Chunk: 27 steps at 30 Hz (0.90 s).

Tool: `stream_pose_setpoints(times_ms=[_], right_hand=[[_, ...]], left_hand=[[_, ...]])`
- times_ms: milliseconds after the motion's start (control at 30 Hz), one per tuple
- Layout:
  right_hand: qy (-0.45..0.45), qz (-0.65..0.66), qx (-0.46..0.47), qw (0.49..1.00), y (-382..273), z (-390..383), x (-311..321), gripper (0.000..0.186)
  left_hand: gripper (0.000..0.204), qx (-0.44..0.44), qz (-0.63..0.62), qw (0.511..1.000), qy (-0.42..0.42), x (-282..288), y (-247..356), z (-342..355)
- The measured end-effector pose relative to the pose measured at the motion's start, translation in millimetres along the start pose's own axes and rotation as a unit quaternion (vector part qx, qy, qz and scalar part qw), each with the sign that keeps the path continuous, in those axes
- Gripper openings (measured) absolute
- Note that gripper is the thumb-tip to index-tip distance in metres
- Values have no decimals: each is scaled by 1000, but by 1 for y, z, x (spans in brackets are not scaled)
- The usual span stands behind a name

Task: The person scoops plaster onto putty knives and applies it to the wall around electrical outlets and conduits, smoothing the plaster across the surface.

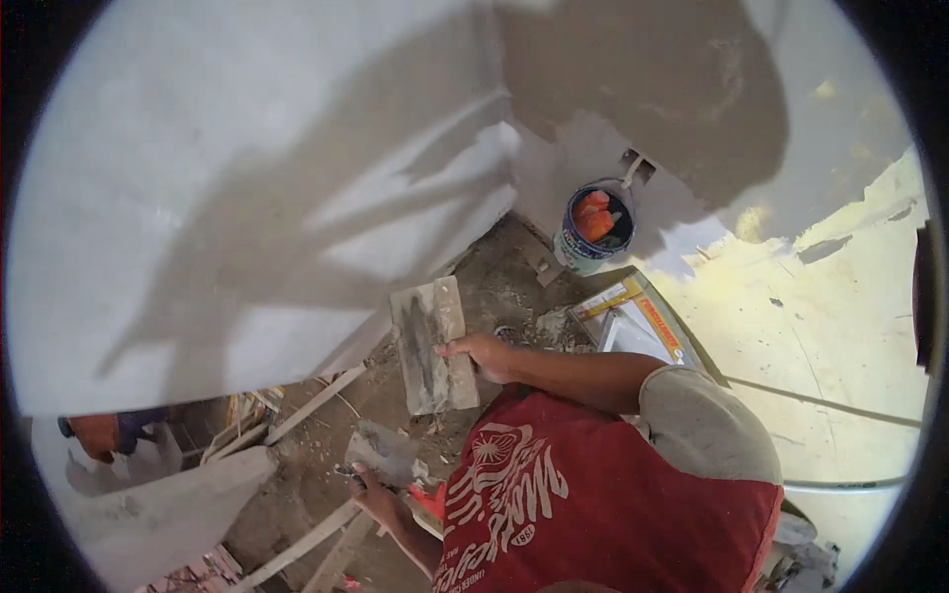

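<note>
Both hands grip tools: right hand (486, 354) a plastering float (432, 344), left hand (374, 492) a trowel (386, 453).

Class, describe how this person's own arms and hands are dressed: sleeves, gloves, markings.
Both hands, left hand and right hand, are bare: no gloves. The forearms are uncovered. A short grey sleeve covers the right upper arm, beside a red shirt with a white print.

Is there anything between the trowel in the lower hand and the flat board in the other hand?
Nothing visible does. The trowel in the left hand sits just below the board held by the right hand, with only floor rubble seen between them.
</note>
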State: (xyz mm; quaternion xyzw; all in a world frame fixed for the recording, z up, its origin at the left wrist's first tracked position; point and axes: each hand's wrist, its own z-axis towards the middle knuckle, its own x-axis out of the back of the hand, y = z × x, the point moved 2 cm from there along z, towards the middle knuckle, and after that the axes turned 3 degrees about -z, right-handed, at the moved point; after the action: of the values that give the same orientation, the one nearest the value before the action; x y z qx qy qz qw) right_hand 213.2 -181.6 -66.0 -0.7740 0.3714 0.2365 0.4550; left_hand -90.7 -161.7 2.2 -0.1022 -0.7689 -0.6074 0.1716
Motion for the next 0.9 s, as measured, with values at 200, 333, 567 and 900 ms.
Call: stream_pose_setpoints(times_ms=[200,333,567,900], right_hand=[[-23,-41,26,999,-34,14,35,50],[-22,-27,66,997,-56,13,46,18],[-44,-162,198,966,-78,12,84,9],[6,-228,161,960,-118,-48,12,64]], left_hand=[[41,71,-152,963,-210,-76,29,35],[49,88,-235,917,-310,-139,53,48],[68,70,-202,902,-376,-222,99,58],[40,19,-156,896,-415,-231,73,102]])
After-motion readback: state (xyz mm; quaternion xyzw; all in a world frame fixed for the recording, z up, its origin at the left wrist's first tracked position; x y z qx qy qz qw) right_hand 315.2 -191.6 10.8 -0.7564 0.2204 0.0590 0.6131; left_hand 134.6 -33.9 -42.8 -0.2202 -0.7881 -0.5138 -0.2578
